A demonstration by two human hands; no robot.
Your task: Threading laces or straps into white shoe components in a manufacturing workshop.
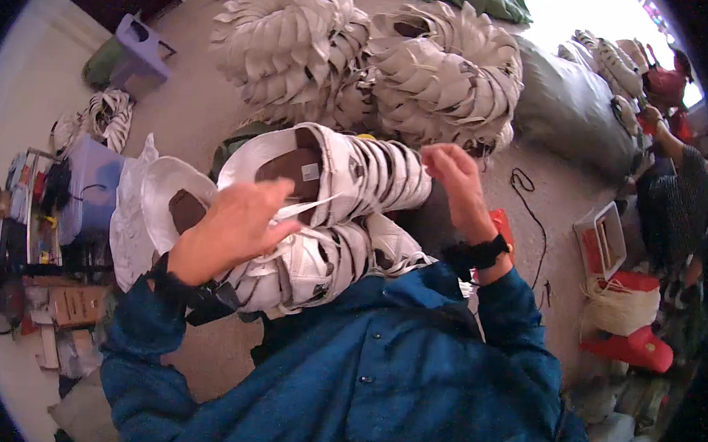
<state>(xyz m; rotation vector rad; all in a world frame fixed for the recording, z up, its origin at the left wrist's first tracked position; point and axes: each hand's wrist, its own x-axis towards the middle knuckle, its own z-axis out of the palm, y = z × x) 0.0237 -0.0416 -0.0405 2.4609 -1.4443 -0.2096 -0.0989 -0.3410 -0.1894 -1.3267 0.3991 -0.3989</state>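
Purple stool point(142, 60) upper left; dark cord point(544, 233) near grey sack point(575, 109).

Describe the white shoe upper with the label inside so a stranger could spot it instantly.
Find the blue jacket, then the nested white uppers just above it. Take the farther row's left-end upper, beside the left hand; unlike its neighbours, its brown inside shows a small pale label.

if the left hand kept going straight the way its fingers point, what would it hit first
Probably the brown lining at the open end of the farther row of nested white shoe uppers; the left hand overlaps it here, so the gap is unclear.
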